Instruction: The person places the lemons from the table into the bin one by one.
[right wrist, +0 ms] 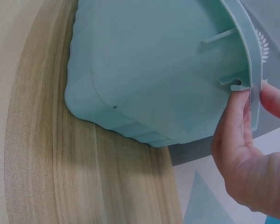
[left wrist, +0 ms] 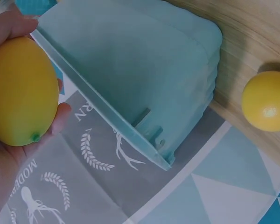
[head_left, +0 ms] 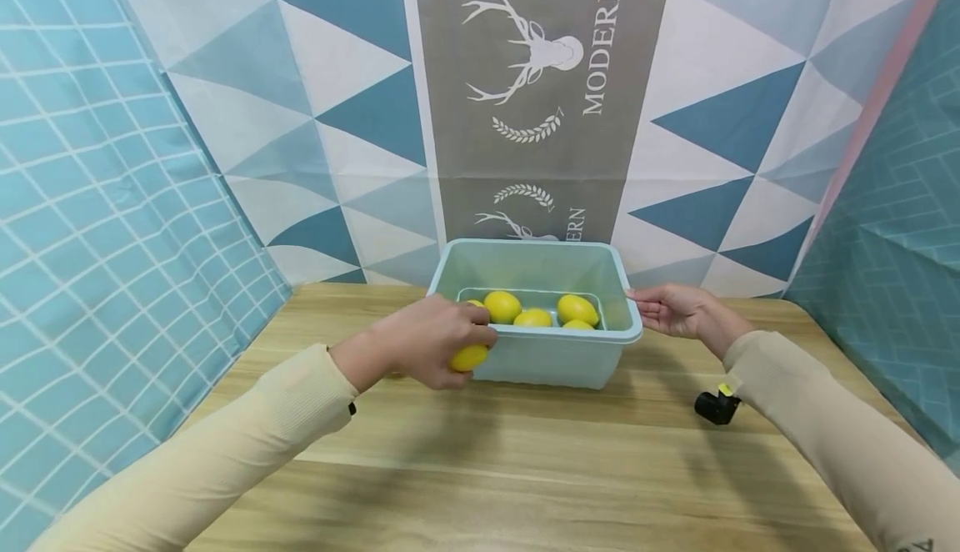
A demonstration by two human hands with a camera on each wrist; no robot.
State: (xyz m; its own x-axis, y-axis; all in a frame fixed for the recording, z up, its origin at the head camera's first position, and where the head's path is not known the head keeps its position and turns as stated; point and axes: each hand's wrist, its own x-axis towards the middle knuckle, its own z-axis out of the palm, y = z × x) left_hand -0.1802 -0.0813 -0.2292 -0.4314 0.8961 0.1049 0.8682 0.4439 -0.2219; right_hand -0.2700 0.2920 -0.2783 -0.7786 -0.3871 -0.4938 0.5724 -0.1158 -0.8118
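Note:
A pale blue-green plastic bin (head_left: 540, 360) stands on the table with several yellow lemons (head_left: 502, 307) inside. My left hand (head_left: 435, 342) grips another lemon (left wrist: 23, 91) by the bin's front left corner; its green tip shows in the left wrist view. That lemon is outside the bin, near the rim. With thumb and fingers, my right hand (head_left: 678, 312) pinches the bin's right rim (right wrist: 255, 93). A further lemon (left wrist: 268, 101) lies on the table to the left of the bin, mostly hidden by my left hand in the head view.
The wooden table (head_left: 525, 469) runs up to a patterned cloth backdrop (head_left: 360, 118) just behind the bin. A small black elbow-shaped piece (head_left: 716, 407) lies near my right forearm. Blue cloth walls (head_left: 97, 202) close in both sides.

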